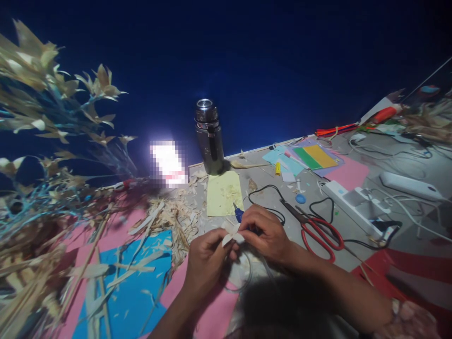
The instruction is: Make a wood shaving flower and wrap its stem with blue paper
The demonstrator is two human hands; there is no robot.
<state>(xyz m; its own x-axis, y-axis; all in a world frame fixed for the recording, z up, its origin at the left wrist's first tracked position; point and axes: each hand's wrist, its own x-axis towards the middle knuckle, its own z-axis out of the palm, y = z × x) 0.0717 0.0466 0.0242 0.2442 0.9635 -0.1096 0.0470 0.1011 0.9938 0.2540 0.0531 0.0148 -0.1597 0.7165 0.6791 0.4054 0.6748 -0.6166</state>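
Note:
A small pale flower (231,230) of thin, husk-like petals is between my two hands above the near part of the table. My left hand (207,258) is closed around its base from the left. From the right, my right hand (266,233) pinches a petal between thumb and fingertips. Just past the right fingers lies a blue tool with a pointed tip (238,214), resembling a glue gun; its rest is hidden. A yellow sheet (221,190) with specks lies beyond the hands. Under them a pale looped cord (249,278) shows.
Red-handled scissors (319,233) and a white power strip (349,209) lie right. A dark flask (209,141) stands behind the yellow sheet. Left are pale strips (176,214) on blue paper (132,282), and a tall bunch of pale flowers (102,82). Coloured sheets (314,157) lie far right.

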